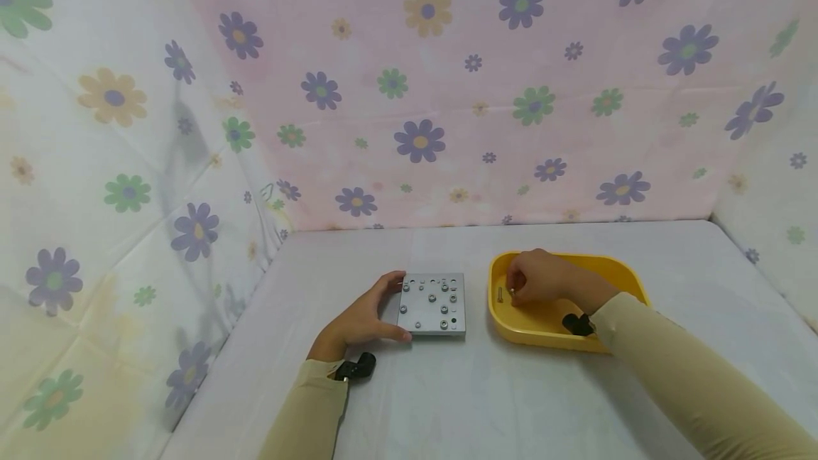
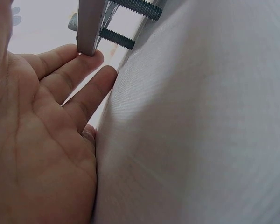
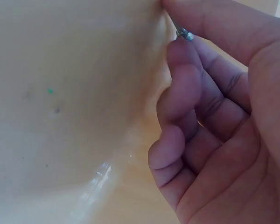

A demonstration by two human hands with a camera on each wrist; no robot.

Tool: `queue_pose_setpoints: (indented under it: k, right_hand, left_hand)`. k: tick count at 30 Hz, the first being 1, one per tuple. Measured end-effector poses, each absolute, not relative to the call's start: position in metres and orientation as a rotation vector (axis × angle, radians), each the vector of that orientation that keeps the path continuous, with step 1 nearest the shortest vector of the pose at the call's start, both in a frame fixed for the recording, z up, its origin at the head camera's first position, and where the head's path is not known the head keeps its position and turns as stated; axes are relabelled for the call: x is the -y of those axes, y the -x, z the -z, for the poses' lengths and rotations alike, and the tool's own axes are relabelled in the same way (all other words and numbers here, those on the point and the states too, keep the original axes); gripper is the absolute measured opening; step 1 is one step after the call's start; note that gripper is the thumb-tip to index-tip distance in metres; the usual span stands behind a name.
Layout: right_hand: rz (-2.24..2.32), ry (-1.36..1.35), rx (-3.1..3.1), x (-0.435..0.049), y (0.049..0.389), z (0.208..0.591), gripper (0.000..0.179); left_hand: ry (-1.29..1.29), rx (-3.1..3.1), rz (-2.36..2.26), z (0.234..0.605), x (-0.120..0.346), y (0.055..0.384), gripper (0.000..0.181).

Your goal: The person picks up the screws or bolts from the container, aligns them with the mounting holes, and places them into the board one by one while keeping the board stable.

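A square silvery metal plate [image 1: 424, 304] carries several socket-head screws and some bare holes. My left hand [image 1: 361, 316] spans its left side, thumb along the near edge and fingers at the far left corner. In the left wrist view those fingers [image 2: 79, 77] are nearly straight, fingertips against the plate's edge; threaded screw shanks [image 2: 117, 38] stick out of its underside. Inside the yellow tray [image 1: 543, 336], my right hand [image 1: 543, 277] pinches a small screw [image 3: 184, 34] between thumb and fingers, the other fingers curled. Another screw [image 1: 500, 294] lies on the tray floor to its left.
A white cloth covers the table [image 1: 447, 396]. Flowered fabric [image 1: 460, 112] hangs behind and along both sides. Dark wrist cameras [image 1: 356, 367] sit at both sleeve cuffs, the right one over the tray's near side.
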State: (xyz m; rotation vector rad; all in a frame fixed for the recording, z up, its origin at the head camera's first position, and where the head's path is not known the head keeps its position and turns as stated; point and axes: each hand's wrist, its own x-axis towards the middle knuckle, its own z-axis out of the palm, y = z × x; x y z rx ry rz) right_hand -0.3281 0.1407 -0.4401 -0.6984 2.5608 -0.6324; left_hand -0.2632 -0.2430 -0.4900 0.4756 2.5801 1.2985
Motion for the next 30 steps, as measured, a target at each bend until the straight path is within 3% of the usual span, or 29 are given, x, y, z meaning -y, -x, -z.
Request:
queue_pose_setpoints:
  k: [30]
  right_hand:
    - [0.674,0.83,-2.653,-0.148,0.33,0.418,0.007]
  left_hand:
    - [-0.489,-2.556,-1.325,0.491,0.244,0.265,0.118]
